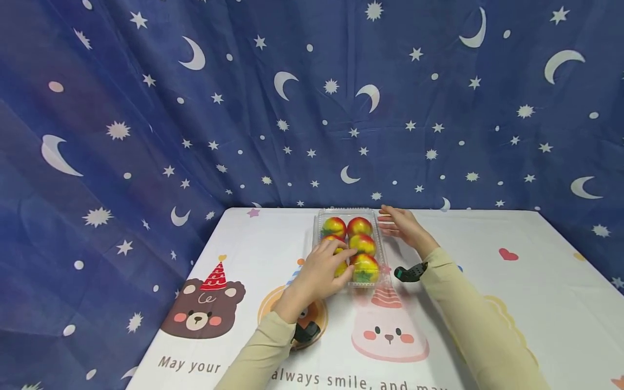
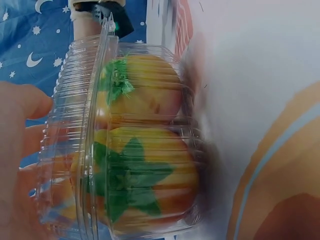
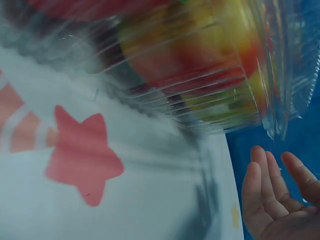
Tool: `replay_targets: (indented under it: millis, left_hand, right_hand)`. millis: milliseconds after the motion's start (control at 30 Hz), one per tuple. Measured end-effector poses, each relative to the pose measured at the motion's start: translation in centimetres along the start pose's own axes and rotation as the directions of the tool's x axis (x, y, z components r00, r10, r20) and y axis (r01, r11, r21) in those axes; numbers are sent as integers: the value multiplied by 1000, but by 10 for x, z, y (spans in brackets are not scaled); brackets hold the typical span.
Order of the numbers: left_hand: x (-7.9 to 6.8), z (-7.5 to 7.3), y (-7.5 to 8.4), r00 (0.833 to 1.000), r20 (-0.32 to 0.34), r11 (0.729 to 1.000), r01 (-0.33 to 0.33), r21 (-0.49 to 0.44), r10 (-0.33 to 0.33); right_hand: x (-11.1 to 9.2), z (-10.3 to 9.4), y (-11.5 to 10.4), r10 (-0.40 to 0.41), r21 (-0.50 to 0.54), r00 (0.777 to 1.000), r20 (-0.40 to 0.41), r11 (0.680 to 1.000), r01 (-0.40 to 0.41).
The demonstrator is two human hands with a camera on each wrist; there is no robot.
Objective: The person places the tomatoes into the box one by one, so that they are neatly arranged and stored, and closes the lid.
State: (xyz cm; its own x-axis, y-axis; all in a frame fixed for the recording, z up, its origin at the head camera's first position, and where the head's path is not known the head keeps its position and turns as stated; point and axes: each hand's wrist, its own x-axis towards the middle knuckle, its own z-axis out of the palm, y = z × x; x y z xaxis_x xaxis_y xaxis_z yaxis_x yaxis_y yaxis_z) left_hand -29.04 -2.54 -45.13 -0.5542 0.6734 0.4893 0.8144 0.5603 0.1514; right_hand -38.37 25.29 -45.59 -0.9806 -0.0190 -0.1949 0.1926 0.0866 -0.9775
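Observation:
A clear plastic clamshell box (image 1: 382, 254) stands on the table, its lid down. Inside lie several round red-and-yellow fruits (image 1: 362, 245); green star-shaped tops show on the two nearest in the left wrist view. My left hand (image 1: 319, 273) lies over the near left part of the lid, its fingers spread and covering some of the fruits. In the left wrist view, that hand's thumb and fingers are alongside the ridged lid (image 2: 67, 115). At the box's far right corner, my right hand (image 1: 402, 227) is held with its fingers extended, holding nothing.
The white tablecloth (image 1: 487, 244) carries printed bears, a heart and lettering. Close behind the table's far edge hangs a blue curtain (image 1: 312, 97) with moons and stars. Each wrist wears a black camera band (image 1: 410, 272).

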Motion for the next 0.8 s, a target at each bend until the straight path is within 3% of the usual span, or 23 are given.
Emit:
replay_targets:
  millis: [267,533,667,800]
  left_hand:
    - [0,-1,1,999,30,1000,-15,22,14]
    - [0,-2,2,999,29,999,-13,32,12]
    - [0,-2,2,1000,29,999,-11,39,10]
    - [-1,-2,2,999,34,999,-13,46,11]
  right_hand:
    - [14,11,0,25,-108,998,-57,994,-31]
    - [22,16,4,40,-151,996,-86,987,-52]
    - [24,17,5,63,-151,995,-83,986,-75]
    - [26,16,8,100,-69,992,-81,992,-106]
